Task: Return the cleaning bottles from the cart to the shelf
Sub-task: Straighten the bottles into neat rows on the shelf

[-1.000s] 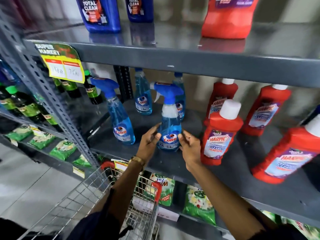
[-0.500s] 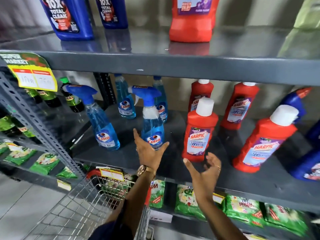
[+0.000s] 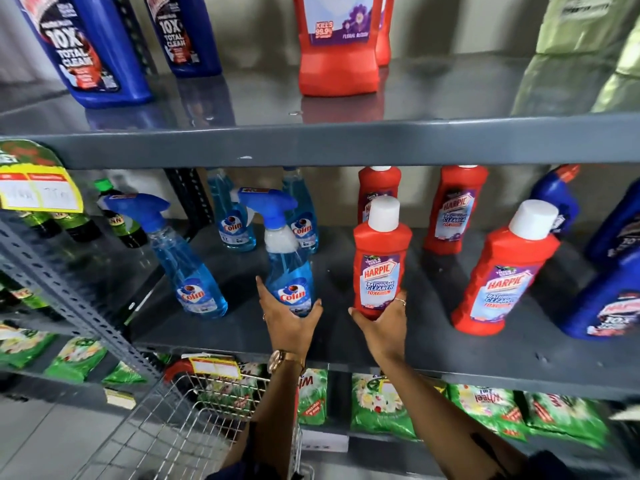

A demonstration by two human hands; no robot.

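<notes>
Standing upright on the middle shelf [image 3: 450, 358], a clear spray bottle [image 3: 289, 271] of blue liquid with a blue trigger top is cupped at its base by the left hand [image 3: 291, 320]. The right hand [image 3: 382, 323] wraps the base of a white-capped red bottle [image 3: 380, 265] just beside it.

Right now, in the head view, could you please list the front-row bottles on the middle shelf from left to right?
Leaning Colin spray bottle → Colin spray bottle in the left hand → Harpic bottle in the right hand → second Harpic bottle → dark blue bottle.
</notes>
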